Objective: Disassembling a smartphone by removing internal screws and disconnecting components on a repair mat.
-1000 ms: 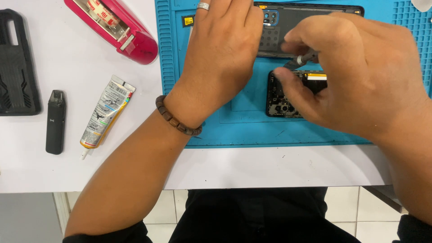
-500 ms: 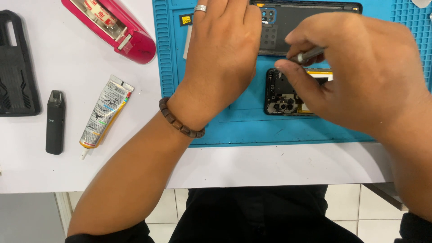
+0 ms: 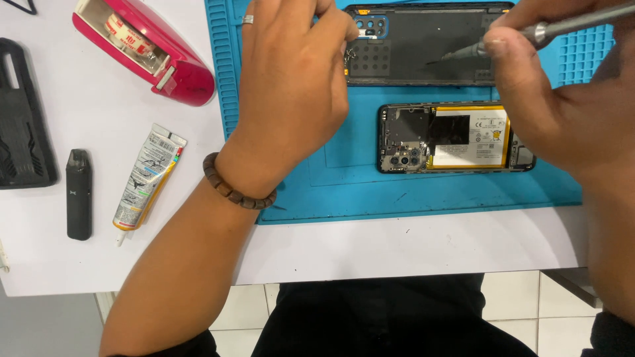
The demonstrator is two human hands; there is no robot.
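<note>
An opened phone lies on the blue work mat with its battery and circuit board showing. Behind it lies its dark back cover, inner side up. My right hand grips a thin metal screwdriver, its tip pointing left over the back cover. My left hand, with a ring and a brown bead bracelet, rests on the mat; its fingertips are pinched at the cover's left edge, and whether they hold anything is hidden.
On the white table left of the mat lie a red tape dispenser, a glue tube, a small black stick-shaped device and a black phone case. The table's front edge runs just below the mat.
My right hand has lifted off the opened phone and moved up and right with the screwdriver, uncovering the phone. My left hand stays at the cover's left edge.
</note>
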